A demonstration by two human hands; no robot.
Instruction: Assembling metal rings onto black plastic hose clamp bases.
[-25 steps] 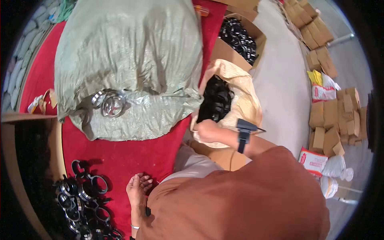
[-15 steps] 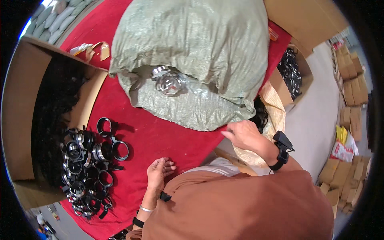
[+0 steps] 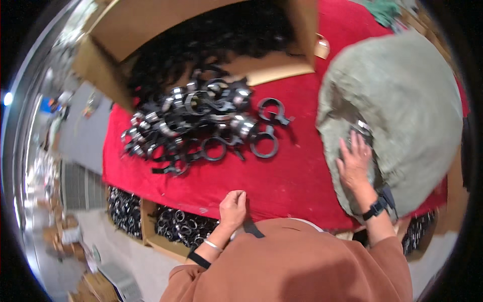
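Note:
My right hand (image 3: 354, 162) lies with fingers spread at the mouth of a grey-green woven sack (image 3: 407, 110). Its fingertips reach shiny metal rings (image 3: 361, 127) inside the opening; whether they touch them I cannot tell. Near the table's front edge, my left hand (image 3: 232, 207) is closed, its fingers curled together; what they hold, if anything, is hidden. On the red cloth (image 3: 297, 186) to the left lies a heap of black and silver ring clamps (image 3: 201, 116). Two black ring clamps (image 3: 264, 145) sit at the heap's right side, nearest the sack.
A large cardboard box (image 3: 287, 73) lies open toward the heap, full of black parts. Under the table's front edge stand boxes of ring clamps (image 3: 181, 224). A small tan object (image 3: 322, 46) rests beside the box. Cartons (image 3: 98, 287) stand on the floor at lower left.
The view has turned left, so the heap and box now sit nearer the middle. My right hand has moved from beside the sack to its mouth and spread; my left hand has closed more.

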